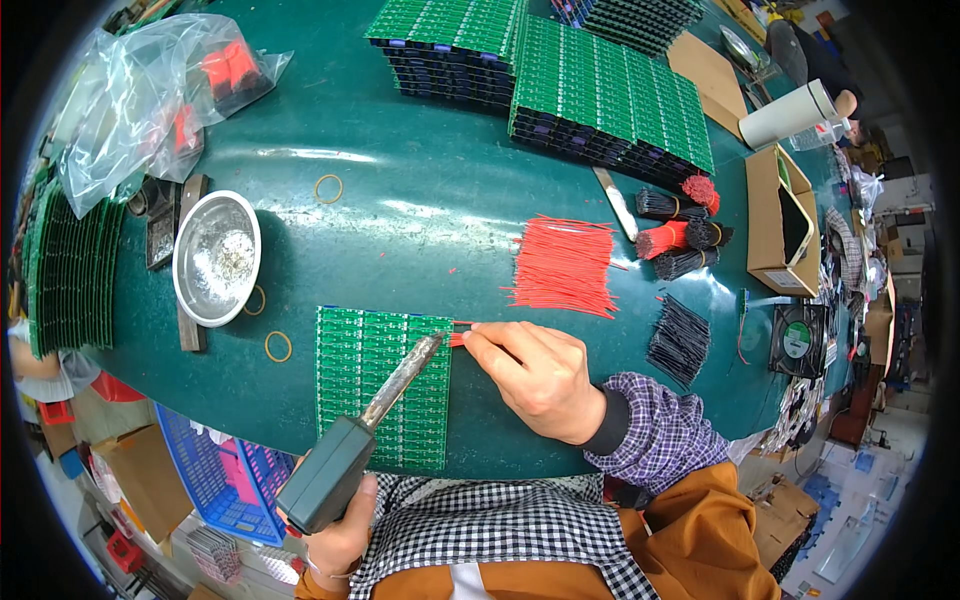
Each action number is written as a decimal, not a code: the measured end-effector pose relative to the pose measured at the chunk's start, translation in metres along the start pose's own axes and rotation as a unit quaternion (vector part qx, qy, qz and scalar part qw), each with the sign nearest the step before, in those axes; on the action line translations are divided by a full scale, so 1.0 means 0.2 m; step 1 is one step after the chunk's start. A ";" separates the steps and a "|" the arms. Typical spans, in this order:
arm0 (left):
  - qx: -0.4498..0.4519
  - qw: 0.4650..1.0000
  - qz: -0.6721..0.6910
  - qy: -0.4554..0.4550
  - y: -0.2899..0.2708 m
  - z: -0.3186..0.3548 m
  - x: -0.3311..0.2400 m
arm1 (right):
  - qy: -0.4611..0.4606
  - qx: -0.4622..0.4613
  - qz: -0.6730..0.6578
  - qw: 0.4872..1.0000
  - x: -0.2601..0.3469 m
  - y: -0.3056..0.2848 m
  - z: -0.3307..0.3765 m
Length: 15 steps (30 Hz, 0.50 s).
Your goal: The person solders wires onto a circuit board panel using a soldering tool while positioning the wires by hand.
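A green circuit board panel (375, 385) lies flat on the dark green table in front of me. My left hand (340, 535) grips the dark handle of a soldering iron (330, 470), whose metal tip (432, 343) rests at the panel's upper right corner. My right hand (535, 375) pinches a short red wire (458, 338) and holds its end against the iron's tip at the panel's edge. A loose spread of red wires (562, 265) lies just beyond my right hand.
A metal bowl (215, 257) sits left of the panel, rubber bands (278, 346) around it. Stacks of green boards (610, 100) stand at the back and along the left edge (70, 270). Bundles of black and red wires (685, 235), a cardboard box (780, 225) and a small fan (797, 340) are to the right.
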<state>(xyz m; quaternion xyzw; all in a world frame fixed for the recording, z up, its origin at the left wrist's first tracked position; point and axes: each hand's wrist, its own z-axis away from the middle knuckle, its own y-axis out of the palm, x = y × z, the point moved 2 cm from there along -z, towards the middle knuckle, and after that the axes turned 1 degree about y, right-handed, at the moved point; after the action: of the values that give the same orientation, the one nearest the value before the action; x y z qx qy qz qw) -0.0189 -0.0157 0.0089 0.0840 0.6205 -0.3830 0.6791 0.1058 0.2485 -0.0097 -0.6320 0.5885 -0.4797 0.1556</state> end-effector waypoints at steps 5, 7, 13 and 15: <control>-0.007 1.000 -0.012 -0.021 0.02 -0.03 -0.03 | 0.002 0.002 -0.006 1.000 0.00 0.00 0.00; -0.002 1.000 -0.027 -0.008 0.02 -0.03 -0.02 | 0.003 0.002 -0.006 1.000 0.00 0.00 0.00; 0.011 0.997 -0.069 0.032 0.02 -0.05 -0.05 | 0.006 0.006 -0.004 1.000 0.00 0.00 0.00; 0.020 0.998 -0.060 0.017 0.02 -0.05 -0.06 | 0.005 0.006 -0.004 1.000 0.00 0.00 0.00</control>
<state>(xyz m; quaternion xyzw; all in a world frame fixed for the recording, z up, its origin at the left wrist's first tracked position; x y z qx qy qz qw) -0.0236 -0.0021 0.0169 0.0665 0.6285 -0.4340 0.6420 0.1064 0.2487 -0.0100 -0.6313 0.5836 -0.4870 0.1542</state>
